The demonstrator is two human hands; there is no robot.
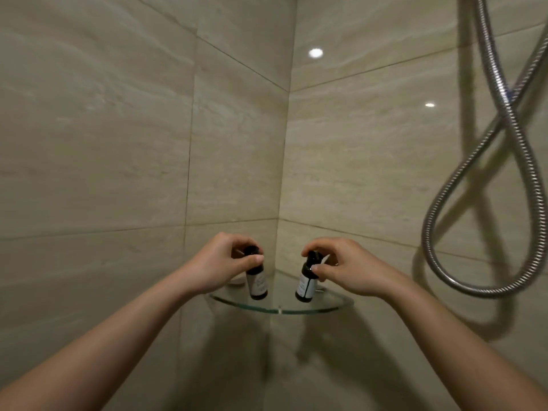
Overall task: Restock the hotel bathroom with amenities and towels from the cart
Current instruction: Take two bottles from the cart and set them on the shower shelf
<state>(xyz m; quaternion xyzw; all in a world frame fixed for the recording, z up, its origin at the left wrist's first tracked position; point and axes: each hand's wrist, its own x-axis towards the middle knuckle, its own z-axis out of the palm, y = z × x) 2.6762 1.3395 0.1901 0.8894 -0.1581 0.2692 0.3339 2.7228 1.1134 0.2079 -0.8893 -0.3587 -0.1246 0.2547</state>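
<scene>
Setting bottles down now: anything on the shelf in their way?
Nothing visible: the left bottle in the left hand and the tilted right bottle in the right hand are over bare spots on the glass shelf.

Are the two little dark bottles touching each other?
Apart. The head view shows bare glass corner shelf between the small dark bottle on the left and the tilted dark bottle on the right.

Clear glass shelf (281,309), glossy stone-look tiles (118,129), ribbed shiny metal hose (501,84).
</scene>
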